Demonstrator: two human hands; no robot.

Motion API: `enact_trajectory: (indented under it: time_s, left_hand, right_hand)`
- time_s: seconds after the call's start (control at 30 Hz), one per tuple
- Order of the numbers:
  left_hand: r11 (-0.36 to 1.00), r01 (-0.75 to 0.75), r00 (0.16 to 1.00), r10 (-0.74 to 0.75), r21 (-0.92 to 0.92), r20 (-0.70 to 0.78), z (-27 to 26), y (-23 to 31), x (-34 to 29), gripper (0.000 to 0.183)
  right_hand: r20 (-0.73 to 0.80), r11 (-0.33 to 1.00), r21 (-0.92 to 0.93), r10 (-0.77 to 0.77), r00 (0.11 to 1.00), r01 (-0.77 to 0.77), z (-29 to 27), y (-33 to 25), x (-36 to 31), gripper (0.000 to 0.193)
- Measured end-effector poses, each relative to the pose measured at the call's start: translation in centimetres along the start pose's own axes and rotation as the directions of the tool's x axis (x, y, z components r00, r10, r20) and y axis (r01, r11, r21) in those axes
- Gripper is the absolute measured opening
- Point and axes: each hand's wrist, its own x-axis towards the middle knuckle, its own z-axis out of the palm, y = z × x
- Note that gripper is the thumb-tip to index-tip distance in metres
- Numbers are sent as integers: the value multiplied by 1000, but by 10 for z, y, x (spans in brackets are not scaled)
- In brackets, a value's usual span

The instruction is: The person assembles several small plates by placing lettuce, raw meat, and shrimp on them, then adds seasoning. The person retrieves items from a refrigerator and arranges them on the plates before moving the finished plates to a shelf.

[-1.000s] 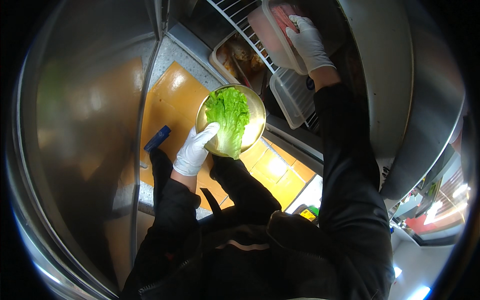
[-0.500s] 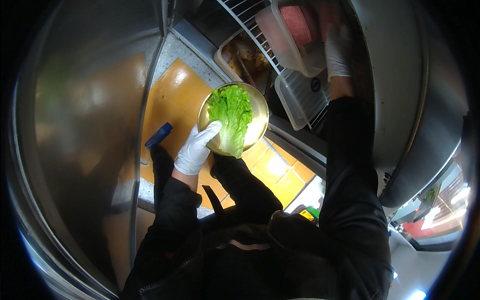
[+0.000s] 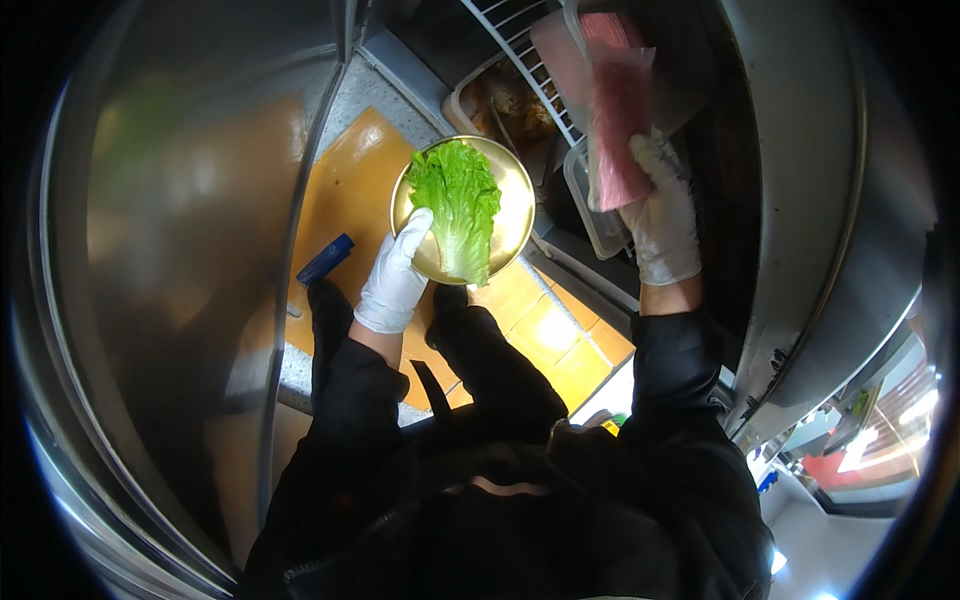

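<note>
In my white-gloved left hand (image 3: 393,275) is the rim of a round, gold-toned metal plate (image 3: 515,215), my thumb over its near edge. A green lettuce leaf (image 3: 456,205) lies on the plate, its pale stem end toward me. My right hand (image 3: 665,220), gloved too, is closed around a flat, clear-wrapped pack of pink meat (image 3: 622,125) in front of the fridge shelf. Behind that pack, a translucent plastic tub (image 3: 560,60) holds more pink packs (image 3: 610,30).
A white wire shelf (image 3: 520,45) stands inside the fridge at the upper right. Under it sits a tub of brownish food (image 3: 510,95) and a translucent container (image 3: 595,215). The steel door (image 3: 190,250) stands open at left. Orange tiles (image 3: 350,190) cover the floor.
My right hand has come out of the tub toward me with a pack of pink meat in it. The plate with the lettuce has shifted slightly up in view.
</note>
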Motion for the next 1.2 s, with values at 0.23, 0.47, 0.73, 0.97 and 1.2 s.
enact_trajectory:
  time_s: [0.23, 0.47, 0.73, 0.97, 1.2]
  left_hand:
    - [997, -36, 999, 38, 61, -35, -4, -5, -4, 43]
    - [993, -7, 1000, 10, -119, 27, 10, 6, -7, 47]
    - [986, -61, 998, 56, -155, -34, 7, 13, -4, 46]
    - [982, -3, 1000, 1, -191, -11, 1, 7, -3, 47]
    - [983, -16, 1000, 11, -184, -29, -4, 2, -2, 47]
  right_hand:
    - [141, 824, -530, -150, 979, 203, 16, 15, -25, 50]
    - [690, -197, -722, -282, 667, 663, 43, 102, -45, 46]
    - [577, -55, -805, -308, 757, 591, 28, 93, -14, 31]
    - [743, -342, -634, -24, 668, 693, 32, 90, 33, 27]
    - [787, -233, -615, -119, 606, 753, 25, 85, 30, 19]
